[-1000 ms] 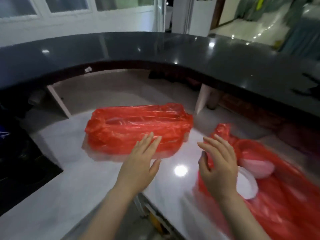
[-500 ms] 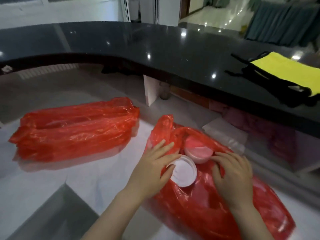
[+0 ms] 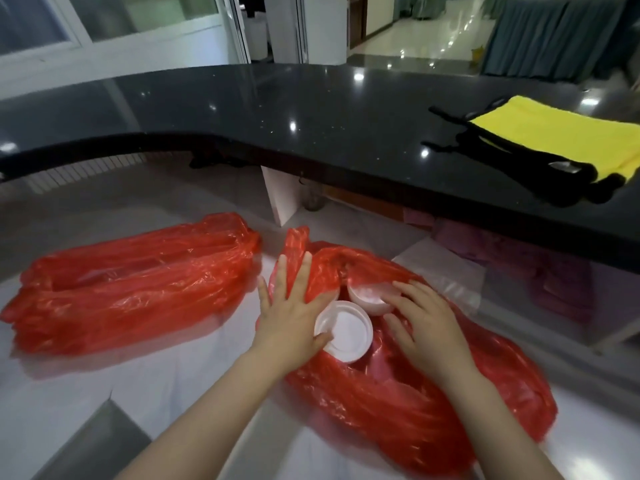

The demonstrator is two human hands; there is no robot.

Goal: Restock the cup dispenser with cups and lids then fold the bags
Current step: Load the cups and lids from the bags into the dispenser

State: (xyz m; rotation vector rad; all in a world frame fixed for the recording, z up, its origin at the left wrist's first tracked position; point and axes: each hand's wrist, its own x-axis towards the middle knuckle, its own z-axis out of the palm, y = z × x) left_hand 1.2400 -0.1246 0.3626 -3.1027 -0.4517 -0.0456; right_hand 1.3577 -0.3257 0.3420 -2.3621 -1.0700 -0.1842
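So there are two red plastic bags on the pale glossy surface (image 3: 104,393). The right bag (image 3: 433,393) is the one being handled: thin, crinkly, see-through red film, bunched into a long lumpy heap that runs from the middle of the view toward the near right edge. Its top end sticks up in a twisted tail just beyond the fingers. A round white lid (image 3: 346,332) with a raised rim lies face up on the bag, and a second white round piece (image 3: 369,299), partly veiled by red film, sits touching it on the far side. The left hand (image 3: 294,313) is spread flat, fingers straight, pressing on the bag with the thumb resting against the lid's near-left rim, not gripping anything. The right hand (image 3: 426,323) lies palm down on the bag too, fingers loosely bent with the tips beside the second white piece; I can't tell if it's pinching any film. The left bag (image 3: 131,285) is folded flat into a long wrinkled bundle, lying apart from the hands with a strip of bare surface between the two bags. There's open room in front of the left bag, and the surface has a cut-out corner at the near left. Behind everything curves a raised black speckled counter (image 3: 277,109), shiny, with a yellow cloth (image 3: 561,133) and a black strap (image 3: 502,157) on its right end.
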